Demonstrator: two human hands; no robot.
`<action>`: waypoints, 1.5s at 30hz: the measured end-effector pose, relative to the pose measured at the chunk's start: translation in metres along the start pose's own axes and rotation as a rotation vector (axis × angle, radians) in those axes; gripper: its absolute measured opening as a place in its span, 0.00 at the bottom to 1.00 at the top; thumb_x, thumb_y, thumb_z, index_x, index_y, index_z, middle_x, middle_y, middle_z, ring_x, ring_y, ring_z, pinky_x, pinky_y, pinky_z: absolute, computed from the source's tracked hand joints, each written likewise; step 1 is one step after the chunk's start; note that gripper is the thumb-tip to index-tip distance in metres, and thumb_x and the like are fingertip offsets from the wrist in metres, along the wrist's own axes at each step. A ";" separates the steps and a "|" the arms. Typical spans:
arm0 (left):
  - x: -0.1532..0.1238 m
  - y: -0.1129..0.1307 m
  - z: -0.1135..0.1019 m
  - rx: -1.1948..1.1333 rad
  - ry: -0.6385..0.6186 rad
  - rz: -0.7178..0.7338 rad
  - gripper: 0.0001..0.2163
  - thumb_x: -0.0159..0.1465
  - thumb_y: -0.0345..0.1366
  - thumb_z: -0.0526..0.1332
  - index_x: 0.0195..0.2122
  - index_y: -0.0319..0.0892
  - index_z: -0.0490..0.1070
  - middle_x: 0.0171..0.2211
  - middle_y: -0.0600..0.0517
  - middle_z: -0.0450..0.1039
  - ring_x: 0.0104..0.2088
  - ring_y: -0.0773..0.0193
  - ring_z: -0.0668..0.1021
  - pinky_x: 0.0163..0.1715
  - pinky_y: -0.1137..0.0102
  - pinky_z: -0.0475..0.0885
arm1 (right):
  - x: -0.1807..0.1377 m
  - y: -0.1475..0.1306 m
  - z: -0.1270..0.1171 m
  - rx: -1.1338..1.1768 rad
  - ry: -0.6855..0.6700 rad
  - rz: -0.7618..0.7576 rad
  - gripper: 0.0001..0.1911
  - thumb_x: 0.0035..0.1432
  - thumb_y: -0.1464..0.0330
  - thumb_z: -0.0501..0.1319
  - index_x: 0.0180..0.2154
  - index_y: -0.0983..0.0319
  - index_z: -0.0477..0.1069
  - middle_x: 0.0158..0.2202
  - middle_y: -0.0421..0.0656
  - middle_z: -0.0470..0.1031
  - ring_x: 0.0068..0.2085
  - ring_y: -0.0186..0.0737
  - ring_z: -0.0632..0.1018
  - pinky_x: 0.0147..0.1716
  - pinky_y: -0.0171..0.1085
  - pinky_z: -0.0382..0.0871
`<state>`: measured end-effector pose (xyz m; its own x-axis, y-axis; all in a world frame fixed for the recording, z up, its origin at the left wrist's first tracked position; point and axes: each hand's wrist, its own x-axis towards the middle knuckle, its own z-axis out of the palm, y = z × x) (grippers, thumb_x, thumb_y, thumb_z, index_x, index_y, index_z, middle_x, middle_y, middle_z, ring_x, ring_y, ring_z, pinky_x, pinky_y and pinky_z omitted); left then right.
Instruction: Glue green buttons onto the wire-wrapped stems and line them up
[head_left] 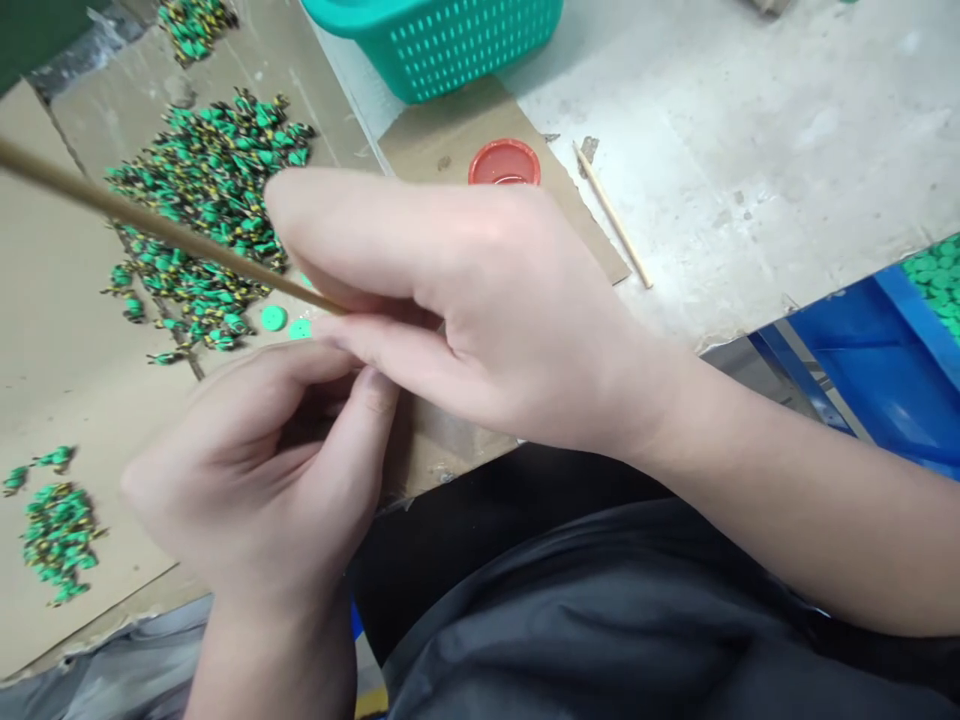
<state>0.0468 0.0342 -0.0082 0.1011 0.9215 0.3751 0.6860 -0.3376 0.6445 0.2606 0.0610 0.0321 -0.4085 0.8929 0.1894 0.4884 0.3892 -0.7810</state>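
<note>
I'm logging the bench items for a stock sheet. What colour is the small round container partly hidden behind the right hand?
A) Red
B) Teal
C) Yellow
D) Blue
A. The round red container stands on brown cardboard just beyond the person's right hand, which covers its lower edge.

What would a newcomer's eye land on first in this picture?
The heap of small green-and-yellow pieces on cardboard at upper left stands out first. At centre, a long wooden stick runs from the right hand towards the upper left, above the left hand. A teal plastic basket sits at top centre.
</note>
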 end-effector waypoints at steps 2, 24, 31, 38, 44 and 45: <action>0.001 0.000 0.000 -0.007 0.007 0.049 0.04 0.69 0.38 0.75 0.38 0.46 0.88 0.36 0.53 0.88 0.36 0.60 0.85 0.44 0.62 0.80 | -0.001 0.000 0.003 -0.005 -0.016 0.007 0.15 0.83 0.76 0.61 0.37 0.59 0.69 0.45 0.34 0.76 0.62 0.30 0.83 0.66 0.31 0.79; 0.003 0.005 0.006 -0.044 0.005 0.078 0.04 0.71 0.37 0.75 0.39 0.44 0.88 0.32 0.56 0.86 0.31 0.69 0.79 0.35 0.69 0.72 | -0.012 0.011 0.009 0.194 0.359 -0.144 0.28 0.76 0.56 0.65 0.25 0.59 0.62 0.31 0.28 0.81 0.63 0.34 0.87 0.55 0.25 0.81; 0.003 0.004 0.005 -0.079 -0.008 0.089 0.03 0.71 0.35 0.75 0.40 0.43 0.87 0.33 0.55 0.85 0.32 0.69 0.79 0.36 0.68 0.72 | -0.012 0.010 0.009 0.167 0.347 -0.168 0.33 0.76 0.45 0.63 0.25 0.58 0.63 0.31 0.29 0.80 0.59 0.33 0.88 0.57 0.26 0.82; 0.004 0.004 0.005 -0.038 -0.014 0.131 0.05 0.73 0.37 0.75 0.39 0.44 0.87 0.31 0.57 0.83 0.31 0.70 0.77 0.35 0.69 0.70 | -0.016 0.024 0.014 0.043 0.280 -0.241 0.18 0.77 0.73 0.66 0.31 0.56 0.70 0.42 0.31 0.85 0.68 0.31 0.84 0.71 0.27 0.77; 0.005 0.002 0.005 -0.052 -0.011 0.155 0.04 0.72 0.36 0.74 0.38 0.46 0.87 0.29 0.58 0.82 0.30 0.69 0.76 0.33 0.68 0.69 | -0.017 0.024 0.018 -0.036 0.258 -0.213 0.14 0.80 0.66 0.61 0.36 0.58 0.73 0.45 0.30 0.85 0.60 0.32 0.87 0.60 0.29 0.81; 0.005 0.002 0.005 -0.057 -0.007 0.156 0.04 0.72 0.36 0.74 0.38 0.46 0.87 0.29 0.57 0.82 0.30 0.68 0.76 0.34 0.68 0.69 | -0.017 0.025 0.019 -0.028 0.259 -0.198 0.15 0.80 0.65 0.60 0.36 0.59 0.73 0.46 0.28 0.85 0.58 0.30 0.87 0.57 0.28 0.80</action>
<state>0.0520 0.0393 -0.0086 0.2085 0.8582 0.4691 0.6197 -0.4870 0.6155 0.2652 0.0512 -0.0018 -0.2896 0.8256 0.4842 0.4412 0.5641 -0.6980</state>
